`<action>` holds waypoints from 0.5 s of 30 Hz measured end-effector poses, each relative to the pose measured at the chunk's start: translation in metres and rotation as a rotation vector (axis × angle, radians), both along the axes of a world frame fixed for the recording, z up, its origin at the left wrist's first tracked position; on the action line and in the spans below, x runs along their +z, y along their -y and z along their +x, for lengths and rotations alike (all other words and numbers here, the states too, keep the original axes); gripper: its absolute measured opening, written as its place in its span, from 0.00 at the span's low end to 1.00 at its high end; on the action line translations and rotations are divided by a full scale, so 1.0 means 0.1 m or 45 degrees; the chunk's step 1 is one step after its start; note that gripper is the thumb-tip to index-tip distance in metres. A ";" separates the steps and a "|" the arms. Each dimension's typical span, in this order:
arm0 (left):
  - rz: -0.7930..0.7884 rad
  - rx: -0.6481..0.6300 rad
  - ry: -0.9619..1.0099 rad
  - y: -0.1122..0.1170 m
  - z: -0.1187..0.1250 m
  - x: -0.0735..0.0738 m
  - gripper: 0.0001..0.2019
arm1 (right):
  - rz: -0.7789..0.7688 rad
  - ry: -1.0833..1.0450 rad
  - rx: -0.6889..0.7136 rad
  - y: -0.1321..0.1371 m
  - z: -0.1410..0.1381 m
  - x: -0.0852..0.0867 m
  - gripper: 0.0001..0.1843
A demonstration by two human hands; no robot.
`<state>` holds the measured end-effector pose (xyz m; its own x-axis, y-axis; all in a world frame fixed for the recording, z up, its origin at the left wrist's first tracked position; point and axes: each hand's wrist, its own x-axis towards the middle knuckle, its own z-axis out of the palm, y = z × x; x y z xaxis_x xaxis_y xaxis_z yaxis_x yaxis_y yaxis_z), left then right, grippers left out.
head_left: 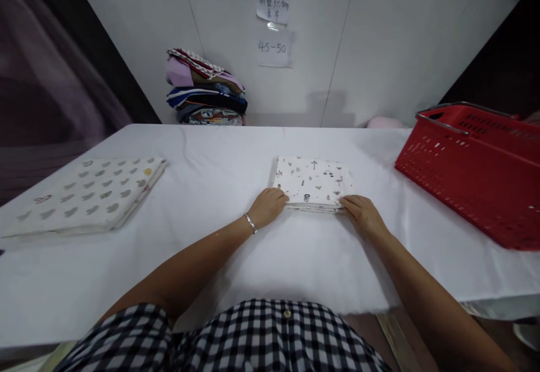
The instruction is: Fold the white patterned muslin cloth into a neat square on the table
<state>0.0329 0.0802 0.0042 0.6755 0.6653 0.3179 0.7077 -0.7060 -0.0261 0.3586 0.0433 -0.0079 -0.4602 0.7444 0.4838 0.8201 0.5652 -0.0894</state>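
Note:
A white cloth [311, 180] with small printed figures lies folded into a flat, layered rectangle in the middle of the table. Its near left corner is gripped by my left hand [268, 206], which has a bracelet at the wrist; the fingers are closed on the edge. On the opposite side, my right hand [363, 213] pinches the near right corner, thumb and fingers pressed together. The undersides of the fingertips are hidden. Several fold layers show along the near edge between my hands.
Another folded cloth [90, 192] with grey printed shapes lies on the left of the white-covered table [202, 175]. A red plastic basket [472, 175] with metal handles stands at the right. Stacked fabrics [206, 90] rise behind the far edge, near a wall with paper notes [275, 47].

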 end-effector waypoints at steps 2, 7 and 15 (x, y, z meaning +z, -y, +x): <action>-0.001 -0.014 0.040 0.00 -0.02 -0.02 0.09 | 0.004 -0.008 -0.061 0.05 0.12 0.02 0.17; 0.009 -0.107 0.124 -0.02 -0.08 -0.09 0.10 | -0.058 -0.038 -0.255 0.16 0.24 0.01 0.20; 0.008 -0.115 0.179 -0.04 -0.08 -0.09 0.08 | -0.092 0.105 -0.397 0.16 0.26 -0.11 0.20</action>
<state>0.0250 0.0841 -0.0048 0.6810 0.6013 0.4178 0.6381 -0.7673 0.0641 0.3844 0.0277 -0.0194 -0.2403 0.8865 0.3955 0.9587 0.2805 -0.0462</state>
